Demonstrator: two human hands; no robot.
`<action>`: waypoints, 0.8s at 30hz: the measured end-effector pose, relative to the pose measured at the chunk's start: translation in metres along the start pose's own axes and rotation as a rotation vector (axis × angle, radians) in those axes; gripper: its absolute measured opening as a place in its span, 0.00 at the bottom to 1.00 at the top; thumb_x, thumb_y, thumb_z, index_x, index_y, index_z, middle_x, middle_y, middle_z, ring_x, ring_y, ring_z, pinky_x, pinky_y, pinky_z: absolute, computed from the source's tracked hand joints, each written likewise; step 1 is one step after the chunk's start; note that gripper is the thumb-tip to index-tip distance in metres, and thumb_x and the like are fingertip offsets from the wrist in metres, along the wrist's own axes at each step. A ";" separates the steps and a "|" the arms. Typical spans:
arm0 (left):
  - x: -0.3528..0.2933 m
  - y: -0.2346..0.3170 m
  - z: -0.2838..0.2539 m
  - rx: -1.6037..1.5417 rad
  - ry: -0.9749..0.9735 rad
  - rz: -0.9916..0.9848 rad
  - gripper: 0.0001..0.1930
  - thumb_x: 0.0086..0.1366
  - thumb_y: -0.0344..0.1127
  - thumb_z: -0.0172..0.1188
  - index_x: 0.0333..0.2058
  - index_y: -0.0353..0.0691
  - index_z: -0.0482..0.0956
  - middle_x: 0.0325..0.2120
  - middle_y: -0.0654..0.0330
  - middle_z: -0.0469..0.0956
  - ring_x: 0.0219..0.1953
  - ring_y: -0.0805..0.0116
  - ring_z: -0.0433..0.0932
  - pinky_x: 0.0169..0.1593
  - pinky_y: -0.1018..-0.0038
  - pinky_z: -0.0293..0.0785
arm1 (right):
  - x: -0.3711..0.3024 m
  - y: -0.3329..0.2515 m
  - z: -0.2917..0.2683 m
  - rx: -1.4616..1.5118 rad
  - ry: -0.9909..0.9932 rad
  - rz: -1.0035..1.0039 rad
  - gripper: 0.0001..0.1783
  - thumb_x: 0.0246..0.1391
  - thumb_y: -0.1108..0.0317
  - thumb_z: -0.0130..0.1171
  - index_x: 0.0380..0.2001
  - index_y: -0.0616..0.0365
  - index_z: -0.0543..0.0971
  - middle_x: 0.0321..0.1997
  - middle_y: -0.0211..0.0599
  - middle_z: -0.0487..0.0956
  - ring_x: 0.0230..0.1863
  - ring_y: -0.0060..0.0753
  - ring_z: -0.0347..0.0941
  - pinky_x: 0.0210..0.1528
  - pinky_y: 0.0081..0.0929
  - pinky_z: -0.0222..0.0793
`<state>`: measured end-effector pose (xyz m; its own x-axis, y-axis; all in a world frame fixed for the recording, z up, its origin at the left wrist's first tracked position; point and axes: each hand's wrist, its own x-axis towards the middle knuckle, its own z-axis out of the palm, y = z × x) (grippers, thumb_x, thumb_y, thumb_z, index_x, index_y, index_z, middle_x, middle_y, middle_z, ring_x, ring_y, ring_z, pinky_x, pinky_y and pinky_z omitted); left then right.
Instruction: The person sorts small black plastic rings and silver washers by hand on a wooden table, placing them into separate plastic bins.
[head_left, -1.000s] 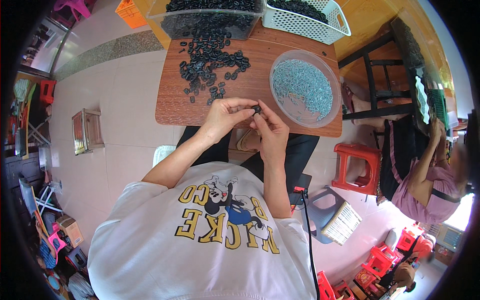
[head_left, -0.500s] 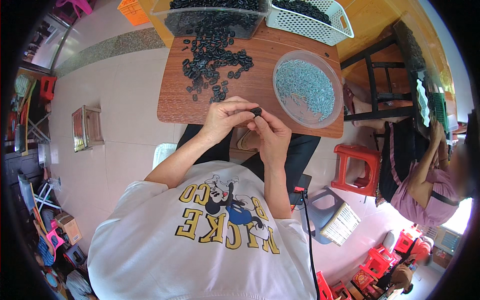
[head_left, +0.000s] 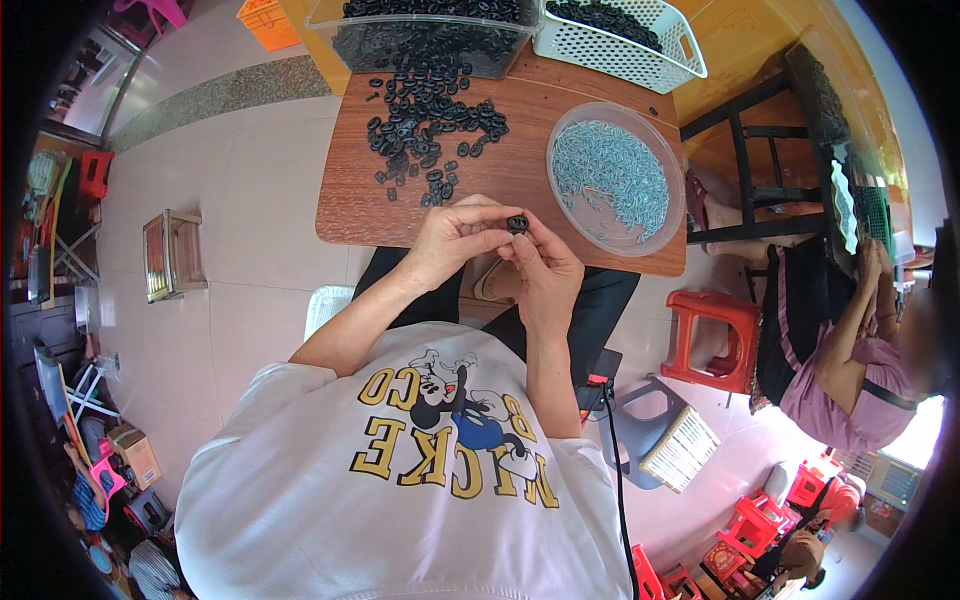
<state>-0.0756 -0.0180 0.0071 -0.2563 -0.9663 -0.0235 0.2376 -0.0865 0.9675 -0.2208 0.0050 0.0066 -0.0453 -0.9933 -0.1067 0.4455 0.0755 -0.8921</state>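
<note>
A small black oval plastic piece with openings in its face [head_left: 517, 224] sits between my fingertips, just off the table's near edge. My left hand [head_left: 450, 243] pinches it from the left with thumb and forefinger. From the other side, my right hand [head_left: 548, 280] closes thumb and forefinger on it. Just beyond my left hand, a loose heap of similar black pieces [head_left: 425, 120] spreads over the brown wooden table [head_left: 345, 205]. To the right of my hands stands a round clear tub [head_left: 675, 225] of small bluish metal pins or screws [head_left: 615, 172].
Along the table's far edge stand a clear bin [head_left: 430, 55] of black pieces and a white perforated basket [head_left: 625, 62] holding more. A red stool [head_left: 712, 340] and a seated person [head_left: 850, 370] are at the right. A small metal-framed stool [head_left: 172, 255] stands left.
The black piece has tilted between my fingertips, and the openings in its face now show. Both hands have stayed almost in place.
</note>
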 end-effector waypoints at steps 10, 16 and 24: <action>-0.004 -0.010 0.005 0.004 0.065 0.108 0.13 0.58 0.23 0.58 0.43 0.35 0.79 0.36 0.60 0.75 0.36 0.76 0.75 0.39 0.82 0.73 | -0.003 0.001 0.003 -0.093 0.013 -0.087 0.15 0.52 0.79 0.57 0.45 0.67 0.77 0.36 0.39 0.80 0.32 0.24 0.77 0.36 0.16 0.72; -0.008 -0.009 0.014 0.148 0.147 0.195 0.11 0.59 0.24 0.57 0.42 0.34 0.79 0.36 0.59 0.76 0.36 0.74 0.75 0.38 0.82 0.73 | -0.006 0.001 0.006 -0.159 0.047 -0.146 0.14 0.53 0.77 0.57 0.44 0.67 0.77 0.36 0.38 0.80 0.31 0.24 0.77 0.35 0.15 0.72; -0.007 -0.009 0.018 0.295 0.207 0.264 0.10 0.60 0.26 0.56 0.40 0.33 0.78 0.36 0.59 0.75 0.36 0.74 0.76 0.37 0.81 0.74 | -0.002 0.012 0.008 -0.150 0.111 -0.194 0.12 0.54 0.76 0.57 0.42 0.67 0.78 0.32 0.35 0.80 0.30 0.20 0.76 0.35 0.14 0.71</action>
<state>-0.0926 -0.0066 0.0033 -0.0228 -0.9768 0.2130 -0.0157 0.2133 0.9769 -0.2083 0.0075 0.0001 -0.2184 -0.9753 0.0330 0.2817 -0.0954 -0.9548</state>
